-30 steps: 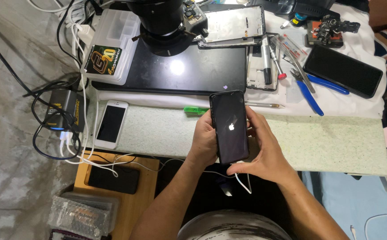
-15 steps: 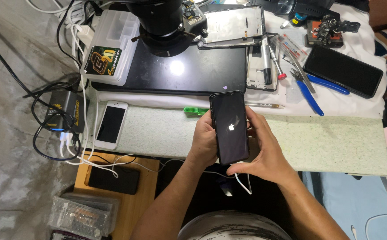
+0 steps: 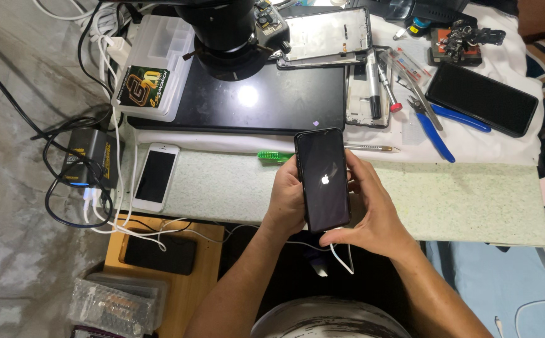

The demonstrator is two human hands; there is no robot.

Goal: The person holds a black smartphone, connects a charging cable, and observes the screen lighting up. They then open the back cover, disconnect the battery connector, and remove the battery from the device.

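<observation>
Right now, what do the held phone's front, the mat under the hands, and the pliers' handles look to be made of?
Phone, held by the left hand and right hand: front looks like glossy black glass, going by its smooth sheen.
Mat: pale green with speckles and a matte surface, probably rubber or silicone.
Pliers: blue handles with a smooth shine, likely plastic or rubber coating over metal.
</observation>
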